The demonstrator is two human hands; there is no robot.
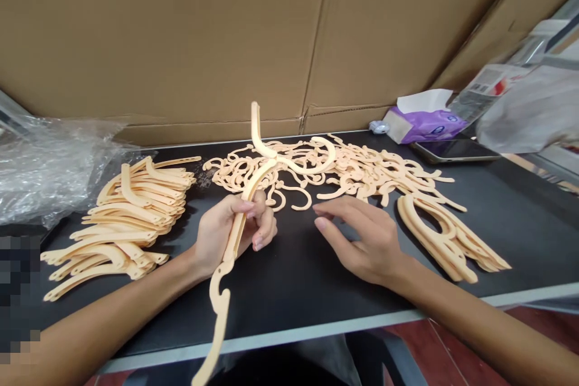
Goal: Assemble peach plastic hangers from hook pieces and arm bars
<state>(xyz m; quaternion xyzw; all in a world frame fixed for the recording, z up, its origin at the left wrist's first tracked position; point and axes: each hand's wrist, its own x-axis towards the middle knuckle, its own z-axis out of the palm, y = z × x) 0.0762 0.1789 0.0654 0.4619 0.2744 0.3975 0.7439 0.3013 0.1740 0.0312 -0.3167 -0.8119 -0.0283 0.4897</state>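
1. The hanger [259, 180] is in the left hand [218, 230], above the near middle of the table [294, 295]. Its hook goes to the right, one arm stands toward the far side, and the other goes down to the near edge of the view.
2. It looks like thin, smooth plastic, so I judge it light and rather stiff in each piece. The joints probably can swing, so the long free parts may turn by themselves.
3. The surface may be a little slippery. The joints and the slim hook seem the weakest places. A good hold, I think, is on the straight arm part between two joints, as here.
4. The left hand is closed around this arm part, with the thumb lying along it and the fingers curled. The left forearm comes from the near left.
5. The right hand [363, 242] is half open and has hold of nothing. Its fingers are bent and point left, near the pile of hooks [368, 172]. The folded hangers [446, 241] lie to its right. I cannot tell if this hand touches the table.
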